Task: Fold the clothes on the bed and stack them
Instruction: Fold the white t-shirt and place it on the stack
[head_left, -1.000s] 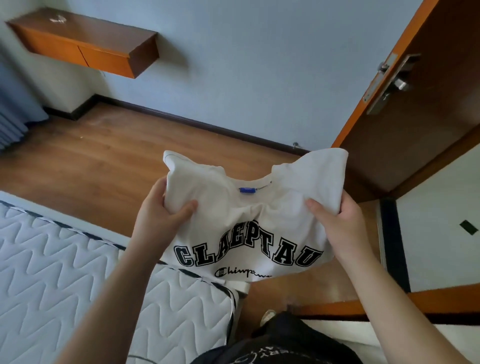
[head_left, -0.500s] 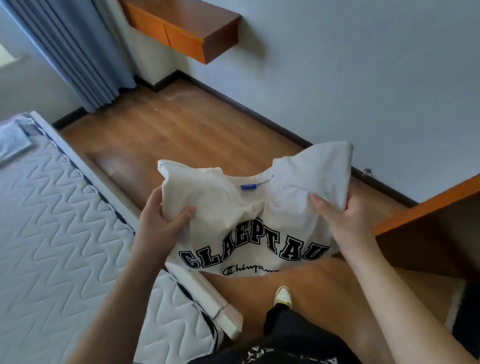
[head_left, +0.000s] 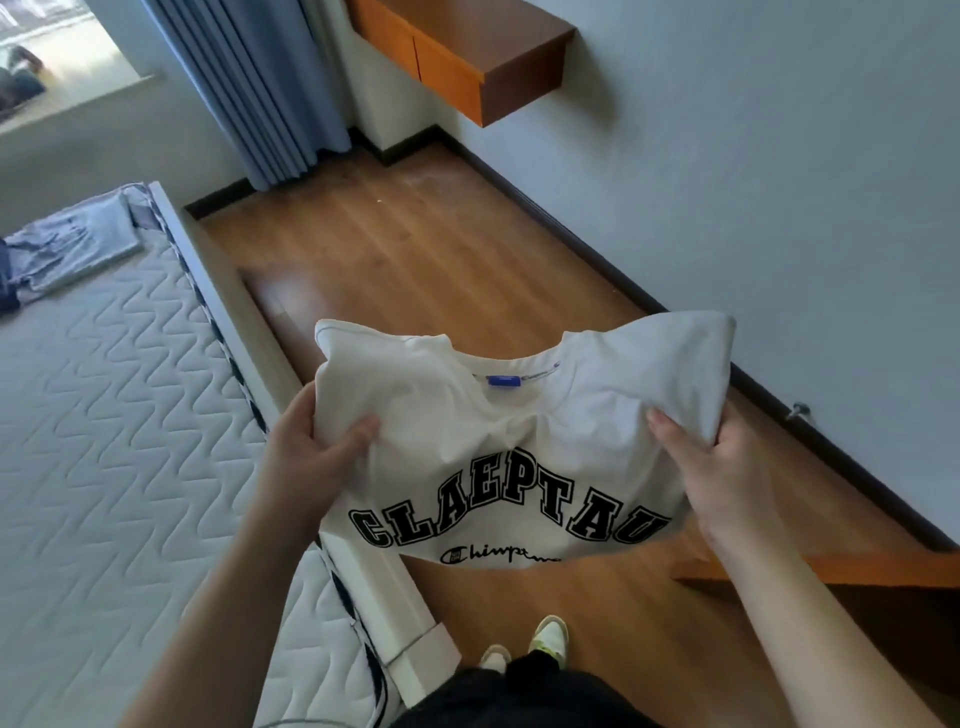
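Note:
A folded white T-shirt (head_left: 498, 431) with black block letters and a blue neck label hangs in the air over the wooden floor, just right of the bed's edge. My left hand (head_left: 311, 452) grips its left side, thumb on the front. My right hand (head_left: 711, 467) grips its right side the same way. The bed (head_left: 104, 441), a white quilted mattress, fills the left of the view. At its far end lies a grey-blue garment (head_left: 72, 244), folded flat, with a dark cloth (head_left: 6, 286) at the frame's left edge beside it.
Wooden floor (head_left: 426, 244) runs between the bed and the grey wall. A wall-mounted wooden drawer unit (head_left: 467, 52) hangs at the top. Blue curtains (head_left: 249, 88) stand in the far corner. An orange-brown door edge (head_left: 841, 566) shows at the right. My shoes (head_left: 545, 636) are near the bed corner.
The view has swung left: the door has slid out to the right, while the bed, the curtains and the grey-blue garment have come in. Both hands keep the same grip on the shirt.

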